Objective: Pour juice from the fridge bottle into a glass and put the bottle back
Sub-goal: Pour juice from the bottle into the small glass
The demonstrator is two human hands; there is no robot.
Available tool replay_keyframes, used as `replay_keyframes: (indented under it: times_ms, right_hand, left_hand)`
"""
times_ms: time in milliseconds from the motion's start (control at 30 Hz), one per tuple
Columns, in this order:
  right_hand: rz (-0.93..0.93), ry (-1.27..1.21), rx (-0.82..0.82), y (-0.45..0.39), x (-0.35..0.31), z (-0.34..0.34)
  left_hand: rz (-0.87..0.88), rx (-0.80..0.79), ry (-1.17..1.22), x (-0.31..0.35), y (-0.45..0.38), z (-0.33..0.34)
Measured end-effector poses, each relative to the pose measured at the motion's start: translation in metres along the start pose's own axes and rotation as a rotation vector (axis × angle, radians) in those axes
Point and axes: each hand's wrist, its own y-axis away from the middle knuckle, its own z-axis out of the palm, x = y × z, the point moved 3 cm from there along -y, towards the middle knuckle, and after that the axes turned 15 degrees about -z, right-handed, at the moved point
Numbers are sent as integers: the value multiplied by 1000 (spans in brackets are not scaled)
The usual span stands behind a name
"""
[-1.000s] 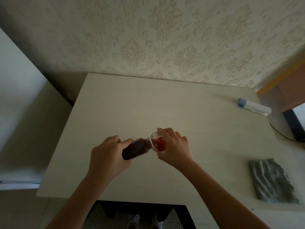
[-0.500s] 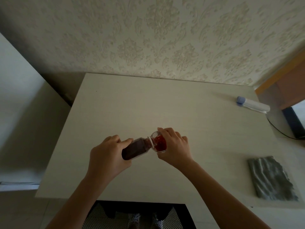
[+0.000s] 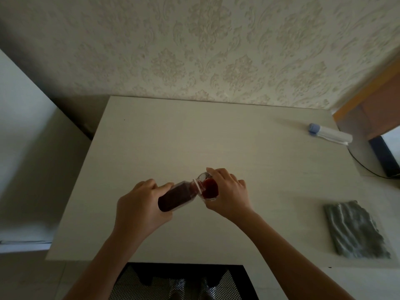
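1. The left hand grips a clear plastic bottle of dark juice, tilted nearly flat.
2. Its mouth meets a small clear glass of red juice, held by the right hand.
3. Both are above a pale wooden table.

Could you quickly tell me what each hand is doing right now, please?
Left hand: closed around the tilted juice bottle.
Right hand: closed around the glass of red juice.
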Motion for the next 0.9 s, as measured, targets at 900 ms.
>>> replay_keyframes:
  times_ms: [900]
  right_hand:
    - [286, -200, 55, 10, 24, 35]
  left_hand:
    - [-343, -87, 934, -11, -14, 79]
